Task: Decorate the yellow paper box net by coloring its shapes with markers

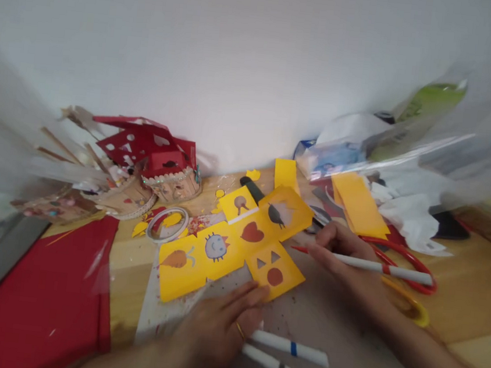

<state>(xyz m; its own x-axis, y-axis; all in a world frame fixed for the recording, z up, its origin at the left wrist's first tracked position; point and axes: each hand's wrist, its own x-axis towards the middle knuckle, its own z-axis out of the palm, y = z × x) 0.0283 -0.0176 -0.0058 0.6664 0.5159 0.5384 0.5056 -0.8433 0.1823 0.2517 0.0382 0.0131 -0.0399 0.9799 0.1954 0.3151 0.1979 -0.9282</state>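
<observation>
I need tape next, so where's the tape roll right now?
In the head view, the tape roll lies left of centre on the wooden table, between the red-roofed craft house and the yellow cut-out sheet, beyond the left hand.

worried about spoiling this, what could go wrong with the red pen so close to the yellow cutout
The red-tipped pen in the right hand points at the yellow cutout; a slip might mark it. The left hand pins only its near edge, so the sheet may shift.
</observation>
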